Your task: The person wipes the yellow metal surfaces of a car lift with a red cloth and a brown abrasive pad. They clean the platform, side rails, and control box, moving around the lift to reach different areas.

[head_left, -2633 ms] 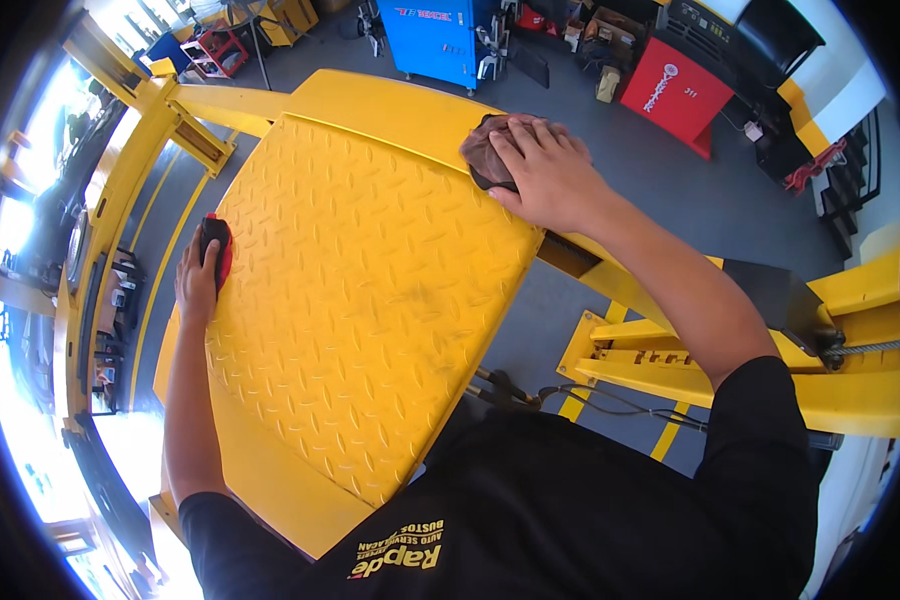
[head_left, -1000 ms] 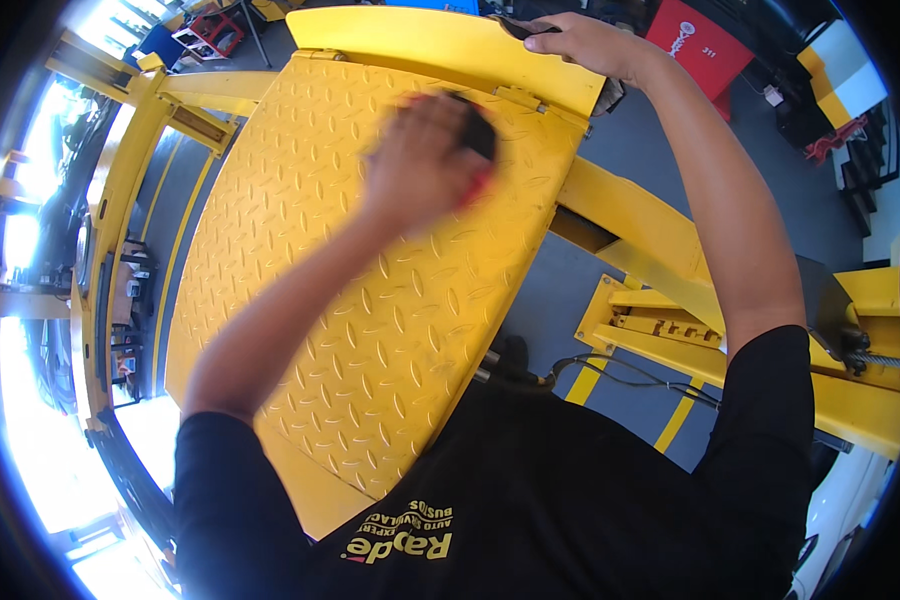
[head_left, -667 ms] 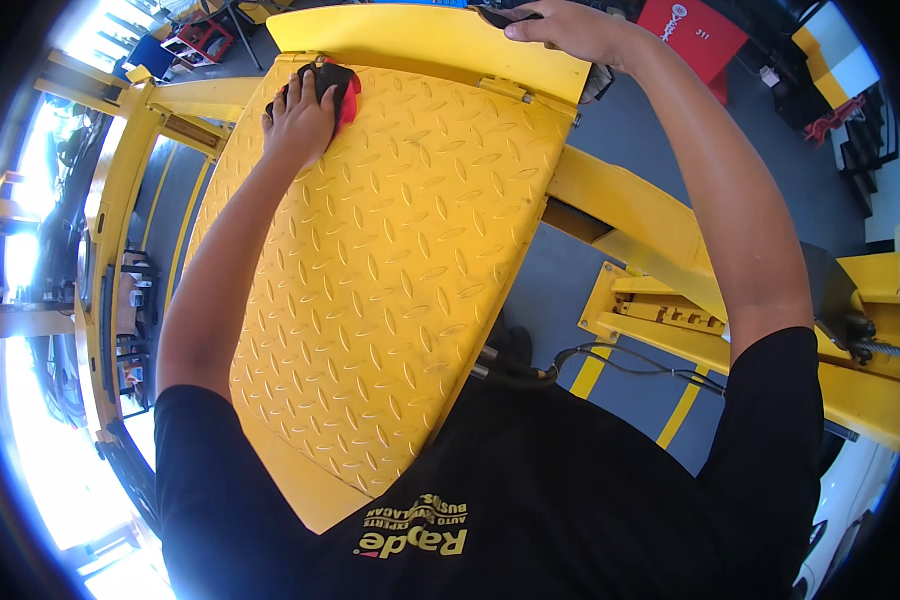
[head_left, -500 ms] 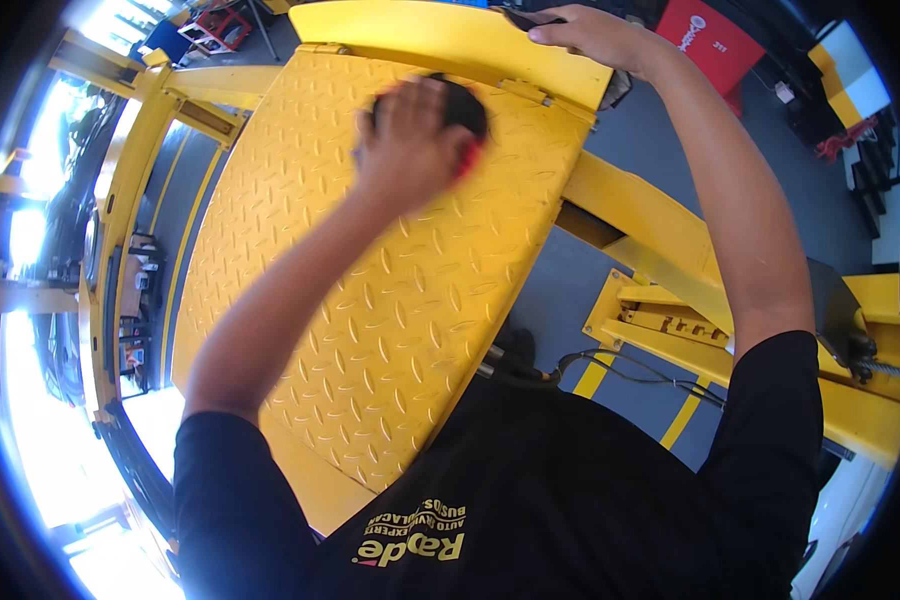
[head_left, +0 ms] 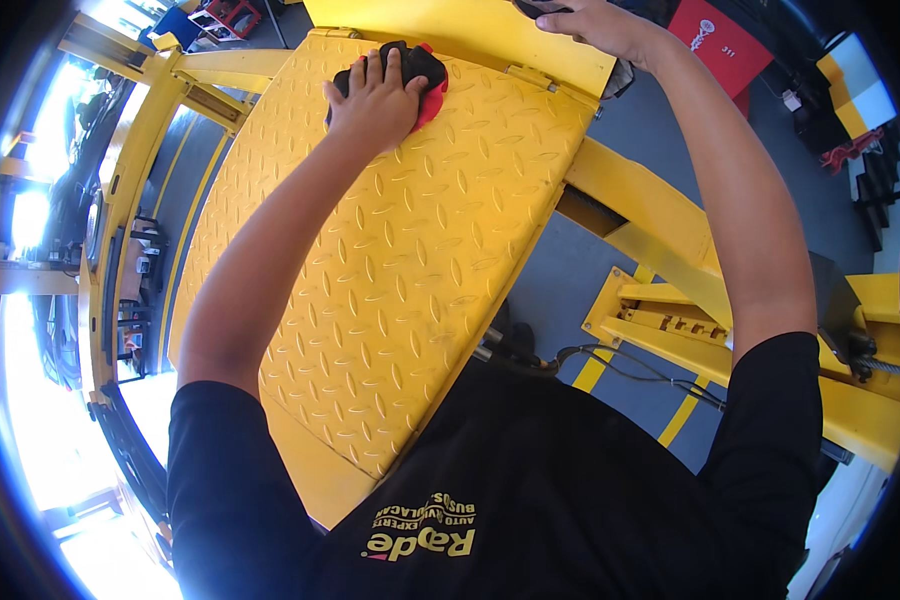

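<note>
Head view: across the far end of a yellow metal tread-plate platform (head_left: 410,270)

The platform filled the middle of what I saw, its long axis running away from my body and its raised diamond pattern facing up. Off its right side ran a thick yellow steel beam (head_left: 650,200), below my right forearm. Beyond the platform's far edge lay a smooth, wide yellow metal flap (head_left: 460,25), its long axis set crosswise, with the upper part cut off by the picture's rim. Farther back on the right stood a boxy red cabinet (head_left: 715,50).

My left hand (head_left: 380,105) rested palm down, fingers a little spread, over a soft-looking black cloth pad with a bright red edge (head_left: 428,68). The hand covered the pad from above; I was not clamped around it. The pad lay directly under that palm, on the tread near the flap's hinge line and left of the far end's middle, so my left hand was the nearer one by far. I couldn't tell the pad's own long axis, with my fingers across it.

My right hand (head_left: 610,28) was up and to the right, well apart from the pad, by the flap. Its thumb and fingers were at a small dark piece, cloth by its look (head_left: 530,8); the rim cropped it, so I couldn't tell how tightly they closed.
</note>
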`<state>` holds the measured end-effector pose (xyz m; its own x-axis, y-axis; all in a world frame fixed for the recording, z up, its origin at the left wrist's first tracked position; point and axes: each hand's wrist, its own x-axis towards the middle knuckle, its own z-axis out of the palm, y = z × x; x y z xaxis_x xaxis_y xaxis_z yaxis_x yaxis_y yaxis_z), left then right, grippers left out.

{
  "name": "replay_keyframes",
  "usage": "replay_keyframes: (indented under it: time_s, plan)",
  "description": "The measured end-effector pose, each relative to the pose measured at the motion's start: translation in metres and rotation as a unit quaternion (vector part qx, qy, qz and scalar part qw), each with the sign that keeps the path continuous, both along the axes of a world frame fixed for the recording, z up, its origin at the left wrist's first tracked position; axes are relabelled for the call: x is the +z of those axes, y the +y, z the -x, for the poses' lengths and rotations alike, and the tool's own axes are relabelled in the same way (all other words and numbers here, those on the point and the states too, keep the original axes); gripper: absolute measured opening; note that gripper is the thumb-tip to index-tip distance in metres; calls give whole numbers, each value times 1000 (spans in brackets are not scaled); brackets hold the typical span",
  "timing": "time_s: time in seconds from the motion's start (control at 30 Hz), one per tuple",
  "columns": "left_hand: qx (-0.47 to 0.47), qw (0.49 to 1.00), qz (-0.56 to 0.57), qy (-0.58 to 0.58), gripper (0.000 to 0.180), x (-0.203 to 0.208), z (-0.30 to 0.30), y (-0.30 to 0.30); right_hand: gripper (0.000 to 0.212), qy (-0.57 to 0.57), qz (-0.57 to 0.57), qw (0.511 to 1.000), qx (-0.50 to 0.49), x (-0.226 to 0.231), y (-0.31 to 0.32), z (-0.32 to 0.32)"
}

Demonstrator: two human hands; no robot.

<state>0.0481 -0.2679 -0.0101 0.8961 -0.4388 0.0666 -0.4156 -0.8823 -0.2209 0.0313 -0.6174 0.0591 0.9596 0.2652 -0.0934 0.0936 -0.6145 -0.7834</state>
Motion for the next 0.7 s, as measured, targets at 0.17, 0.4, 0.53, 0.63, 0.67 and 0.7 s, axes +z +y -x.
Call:
replay_keyframes:
  time_s: [0.17,0.4,0.53,0.63,0.67,0.7]
  plan:
    - [-198,957,211,21,69,-9,121,-57,54,-22,-32,999,-19,-16,-19,9]
    - [-213,951,222,-25,51,-17,-40,50,61,12,-55,996,-70,-2,-1,26]
    - [140,983,106,-50,77,-8,-145,105,65,5,-69,995,-76,-1,5,20]
    - [139,981,134,-17,84,-5,-125,39,70,45,-67,995,-66,-2,-4,19]
    - [50,989,137,-18,84,-11,-110,22,75,61,-72,994,-52,-2,-4,16]
    - [-33,990,136,-18,84,-16,-95,9,81,76,-76,994,-33,1,-1,13]
